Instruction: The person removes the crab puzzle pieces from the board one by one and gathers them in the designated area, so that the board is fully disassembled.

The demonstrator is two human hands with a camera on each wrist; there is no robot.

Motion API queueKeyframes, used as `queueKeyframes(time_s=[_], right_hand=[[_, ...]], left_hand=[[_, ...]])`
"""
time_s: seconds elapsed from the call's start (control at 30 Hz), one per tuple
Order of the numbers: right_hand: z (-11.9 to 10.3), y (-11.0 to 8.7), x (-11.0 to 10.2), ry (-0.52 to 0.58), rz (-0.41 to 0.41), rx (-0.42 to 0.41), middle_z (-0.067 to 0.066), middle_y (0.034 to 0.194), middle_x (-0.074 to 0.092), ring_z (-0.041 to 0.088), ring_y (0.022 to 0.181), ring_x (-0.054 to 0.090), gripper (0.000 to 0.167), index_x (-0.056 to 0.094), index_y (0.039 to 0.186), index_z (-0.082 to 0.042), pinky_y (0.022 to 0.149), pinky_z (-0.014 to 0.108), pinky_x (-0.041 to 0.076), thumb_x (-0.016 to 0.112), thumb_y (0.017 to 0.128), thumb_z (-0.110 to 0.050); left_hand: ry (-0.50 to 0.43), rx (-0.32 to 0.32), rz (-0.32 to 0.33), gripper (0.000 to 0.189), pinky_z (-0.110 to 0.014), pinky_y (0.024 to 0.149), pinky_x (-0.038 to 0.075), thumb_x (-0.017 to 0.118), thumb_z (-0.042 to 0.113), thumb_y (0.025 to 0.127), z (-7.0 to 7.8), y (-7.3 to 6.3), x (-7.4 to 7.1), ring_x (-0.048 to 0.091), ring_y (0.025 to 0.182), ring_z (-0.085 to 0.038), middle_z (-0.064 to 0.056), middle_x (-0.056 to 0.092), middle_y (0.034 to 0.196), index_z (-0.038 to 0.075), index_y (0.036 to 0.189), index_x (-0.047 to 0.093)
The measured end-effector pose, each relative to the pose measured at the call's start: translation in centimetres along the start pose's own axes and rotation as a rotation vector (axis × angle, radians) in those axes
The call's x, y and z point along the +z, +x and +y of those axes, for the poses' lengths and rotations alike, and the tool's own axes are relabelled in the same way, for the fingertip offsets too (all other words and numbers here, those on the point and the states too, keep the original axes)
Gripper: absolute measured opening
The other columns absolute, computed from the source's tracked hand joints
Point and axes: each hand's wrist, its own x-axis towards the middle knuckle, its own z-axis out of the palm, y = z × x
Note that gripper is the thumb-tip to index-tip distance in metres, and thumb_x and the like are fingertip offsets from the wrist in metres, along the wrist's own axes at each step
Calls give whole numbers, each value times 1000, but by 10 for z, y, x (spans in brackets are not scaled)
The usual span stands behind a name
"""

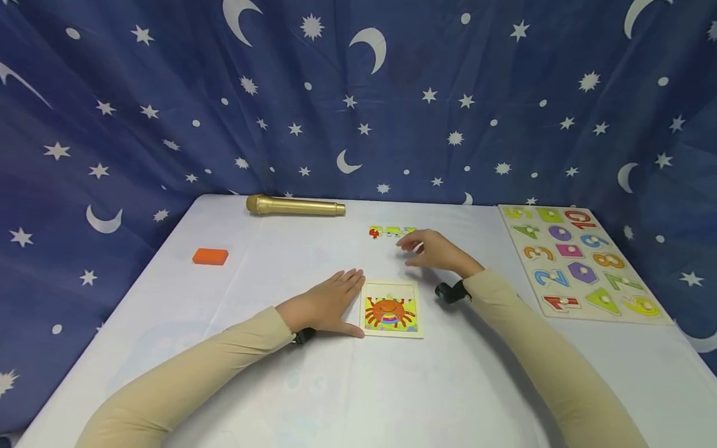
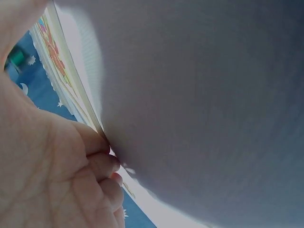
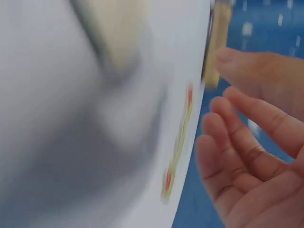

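A small square puzzle tray [image 1: 420, 311] with an orange crab picture [image 1: 389, 312] lies on the white table. My left hand [image 1: 330, 303] rests at its left side with fingers spread and straight, fingertips and thumb right at the tray's edge. In the left wrist view the fingers [image 2: 102, 166] line up along the tray's side [image 2: 78, 97]. My right hand [image 1: 438, 250] is beyond the tray to the right, fingers loosely bent and nothing between them. Just past its fingertips lies a colourful strip of puzzle pieces [image 1: 386, 232], partly covered by the hand in the head view.
A gold microphone [image 1: 297, 206] lies at the table's back edge. To the left is an orange block [image 1: 210, 256]. A number-and-shape peg board [image 1: 582, 267] lies at the right. Behind the table hangs a blue cloth [image 1: 313, 149] with moons and stars.
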Motion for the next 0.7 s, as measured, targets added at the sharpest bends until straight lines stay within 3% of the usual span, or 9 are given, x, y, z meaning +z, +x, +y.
queueKeyframes(time_s=[0.1, 0.33, 0.7], right_hand=[[-19, -15, 17, -1, -60, -68, 13, 103, 68, 23, 91, 61, 38, 65, 113, 1, 83, 34, 55, 75, 77, -7], [-42, -30, 46, -30, -192, -110, 5, 101, 66, 10, 78, 53, 34, 69, 109, -6, 69, 19, 49, 77, 78, -16], [-49, -30, 57, -69, -197, -141, 4, 95, 66, 9, 76, 50, 34, 69, 107, -5, 67, 16, 45, 78, 76, -17]], left_hand=[[5, 0, 5, 111, -38, 121, 10, 46, 78, 77, -2, 0, 0, 9, 148, -25, -13, 11, 159, 1, 150, 13], [3, 5, 18, 111, -37, 121, 10, 47, 77, 77, -4, -1, -1, 9, 148, -25, -13, 12, 158, 1, 150, 14], [14, 27, 23, 109, -38, 121, 11, 47, 75, 79, -2, 0, 2, 8, 147, -26, -14, 12, 158, 0, 150, 14]])
